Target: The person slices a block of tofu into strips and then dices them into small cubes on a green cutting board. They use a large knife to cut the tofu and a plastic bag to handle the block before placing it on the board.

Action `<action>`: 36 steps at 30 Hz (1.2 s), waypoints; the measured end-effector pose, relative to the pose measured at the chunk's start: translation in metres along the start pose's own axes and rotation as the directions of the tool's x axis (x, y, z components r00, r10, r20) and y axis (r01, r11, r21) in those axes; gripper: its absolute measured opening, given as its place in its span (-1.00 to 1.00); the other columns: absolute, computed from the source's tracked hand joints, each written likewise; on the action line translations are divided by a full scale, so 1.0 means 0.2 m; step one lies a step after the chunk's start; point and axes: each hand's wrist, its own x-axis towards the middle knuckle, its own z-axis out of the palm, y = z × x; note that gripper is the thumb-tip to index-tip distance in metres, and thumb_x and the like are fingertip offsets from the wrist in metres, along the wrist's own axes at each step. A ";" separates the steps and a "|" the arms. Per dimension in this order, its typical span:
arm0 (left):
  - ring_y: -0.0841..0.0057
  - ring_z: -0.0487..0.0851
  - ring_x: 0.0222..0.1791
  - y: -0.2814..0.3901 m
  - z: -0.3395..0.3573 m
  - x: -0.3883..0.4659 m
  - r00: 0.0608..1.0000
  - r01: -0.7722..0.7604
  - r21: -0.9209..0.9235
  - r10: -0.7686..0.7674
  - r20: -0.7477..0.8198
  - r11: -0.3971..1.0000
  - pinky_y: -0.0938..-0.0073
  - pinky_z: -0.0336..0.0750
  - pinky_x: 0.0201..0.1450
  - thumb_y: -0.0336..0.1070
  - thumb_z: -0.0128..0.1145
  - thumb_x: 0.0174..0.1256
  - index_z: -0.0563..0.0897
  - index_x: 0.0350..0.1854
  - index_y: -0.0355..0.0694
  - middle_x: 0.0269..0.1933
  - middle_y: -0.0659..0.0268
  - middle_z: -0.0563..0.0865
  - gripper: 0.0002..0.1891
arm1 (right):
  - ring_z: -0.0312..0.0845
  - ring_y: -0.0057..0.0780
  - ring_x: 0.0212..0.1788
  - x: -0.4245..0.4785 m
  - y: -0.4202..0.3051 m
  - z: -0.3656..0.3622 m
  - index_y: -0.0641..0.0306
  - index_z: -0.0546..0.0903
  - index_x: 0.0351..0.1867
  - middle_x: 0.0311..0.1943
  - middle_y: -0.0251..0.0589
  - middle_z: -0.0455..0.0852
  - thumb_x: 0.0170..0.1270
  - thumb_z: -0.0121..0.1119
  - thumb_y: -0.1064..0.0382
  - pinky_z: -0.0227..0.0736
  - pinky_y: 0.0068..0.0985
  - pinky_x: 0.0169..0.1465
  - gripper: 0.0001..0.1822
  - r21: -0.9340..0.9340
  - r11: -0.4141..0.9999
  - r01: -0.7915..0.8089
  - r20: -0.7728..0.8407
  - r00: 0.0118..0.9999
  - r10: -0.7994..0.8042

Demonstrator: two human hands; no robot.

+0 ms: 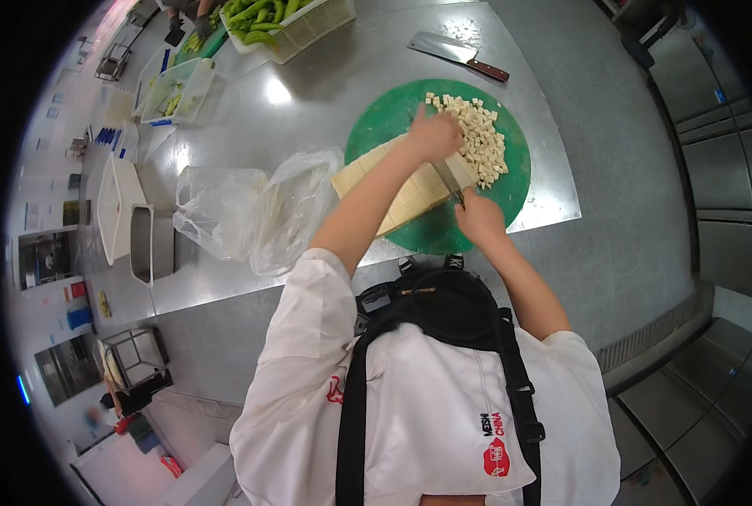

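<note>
A round green cutting board [426, 234] carries a large scored block of pale tofu [411, 199] and a pile of small tofu cubes [486, 142] at its upper right. My right hand [482, 218] grips the handle of a knife, whose blade [447, 177] lies at the right end of the block, beside a pale slab. My left hand [436, 134] is over the block's upper right edge, by the cubes, slightly blurred; its fingers point up and right. Whether it holds anything cannot be told.
A cleaver [458, 55] lies beyond the board. Left of it are clear plastic bags [224, 209], a steel pan [151, 243], a white tray [118, 209] and a clear bin [180, 92]. A crate [316, 28] holds green peppers; another person's gloved hands [203, 26] are nearby.
</note>
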 end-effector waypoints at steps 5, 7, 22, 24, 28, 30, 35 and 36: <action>0.26 0.31 0.43 -0.31 -0.05 -0.12 0.903 -0.006 0.033 0.019 -0.429 0.999 -0.27 -0.01 0.43 -0.45 0.06 0.15 0.58 0.18 0.01 0.32 0.19 0.50 -0.51 | 0.64 0.13 -0.30 -0.04 -0.01 -0.09 0.38 0.45 -0.19 -0.41 0.14 0.70 0.29 0.12 0.18 0.51 -0.04 -0.21 -0.73 0.096 0.995 -0.009 -0.030 0.999 0.012; 0.29 0.25 0.47 -0.35 -0.02 -0.14 0.908 0.004 0.100 0.038 -0.418 0.995 -0.29 -0.03 0.43 -0.47 0.05 0.17 0.58 0.17 0.02 0.35 0.21 0.47 -0.52 | 0.65 0.13 -0.30 -0.03 -0.04 -0.11 0.38 0.45 -0.19 -0.40 0.13 0.70 0.30 0.12 0.17 0.51 -0.04 -0.20 -0.73 0.073 0.997 0.005 -0.013 1.000 -0.004; 0.35 0.59 0.04 -0.40 0.12 -0.08 0.978 0.055 0.338 0.018 -0.209 0.940 -0.22 0.11 0.42 -0.41 0.11 0.09 0.73 -0.41 -0.10 -0.28 0.33 0.70 -0.86 | 0.63 0.18 -0.31 0.06 -0.16 -0.01 0.43 0.41 -0.18 -0.43 0.22 0.68 0.27 0.09 0.23 0.50 0.01 -0.22 -0.73 -0.052 0.999 -0.011 0.085 0.996 0.015; 0.36 0.60 -0.02 -0.41 0.16 -0.07 0.977 0.068 0.321 0.002 -0.213 0.945 -0.20 0.13 0.42 -0.41 0.10 0.10 0.73 -0.42 -0.10 -0.30 0.33 0.70 -0.86 | 0.62 0.19 -0.32 0.08 -0.15 0.01 0.43 0.41 -0.18 -0.43 0.22 0.67 0.26 0.09 0.24 0.49 0.02 -0.22 -0.73 -0.059 0.998 -0.010 0.095 0.995 0.016; 0.35 0.59 -0.02 -0.45 0.27 -0.03 0.977 0.069 0.285 -0.007 -0.214 0.956 -0.16 0.12 0.44 -0.40 0.10 0.12 0.73 -0.42 -0.11 -0.30 0.33 0.70 -0.86 | 0.65 0.17 -0.34 0.13 -0.13 0.09 0.43 0.43 -0.18 -0.47 0.19 0.68 0.25 0.01 0.31 0.51 0.01 -0.23 -0.79 -0.083 0.997 0.000 0.099 0.995 0.009; 0.33 0.58 0.00 -0.43 0.34 -0.03 0.977 0.073 0.294 -0.010 -0.211 0.953 -0.14 0.10 0.45 -0.39 0.10 0.12 0.74 -0.41 -0.11 -0.29 0.32 0.70 -0.86 | 0.65 0.15 -0.36 0.12 -0.06 0.21 0.44 0.44 -0.17 -0.49 0.18 0.68 0.25 -0.01 0.32 0.51 0.00 -0.25 -0.79 -0.075 0.997 -0.018 0.079 0.997 0.023; 0.30 0.58 0.03 -0.37 0.32 -0.07 0.967 0.063 0.259 0.005 -0.255 0.964 -0.22 0.07 0.43 -0.36 0.11 0.14 0.75 -0.38 -0.06 -0.25 0.29 0.71 -0.85 | 0.65 0.12 -0.41 0.07 0.02 0.34 0.44 0.45 -0.17 -0.52 0.16 0.68 0.23 0.00 0.32 0.52 -0.02 -0.32 -0.78 -0.017 1.000 -0.018 -0.034 0.999 0.018; 0.30 0.58 0.03 -0.37 0.27 -0.09 0.969 0.052 0.267 0.017 -0.248 0.962 -0.26 0.07 0.42 -0.36 0.11 0.13 0.75 -0.37 -0.05 -0.24 0.28 0.71 -0.85 | 0.65 0.12 -0.42 0.08 0.02 0.35 0.44 0.45 -0.17 -0.53 0.15 0.68 0.23 0.01 0.32 0.52 -0.02 -0.33 -0.78 -0.041 0.999 -0.016 -0.038 0.999 0.015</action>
